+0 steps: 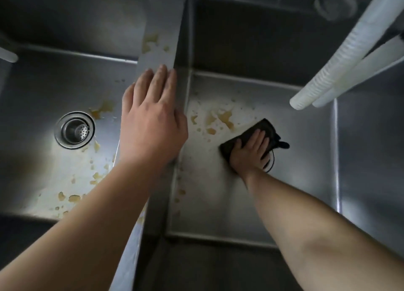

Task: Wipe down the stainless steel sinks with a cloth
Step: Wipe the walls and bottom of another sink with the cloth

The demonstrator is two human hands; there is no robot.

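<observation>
Two stainless steel sinks lie below me, split by a steel divider [159, 50]. My left hand [150, 118] rests flat on that divider, fingers straight. Down in the right sink [218, 203], my right hand [249, 153] presses a dark cloth [265, 128] flat against the bottom, fingers spread over it. Yellow-brown stains [225, 118] mark the floor of the right sink just left of the cloth. The left sink [32, 159] carries similar stains [74, 198] along its floor and a round drain strainer [74, 130].
Two white corrugated hoses [341, 59] hang in from the upper right over the right sink. More stains sit on the divider top [150, 42]. A dark ring, perhaps the right sink's drain rim [271, 161], peeks out beside my right hand.
</observation>
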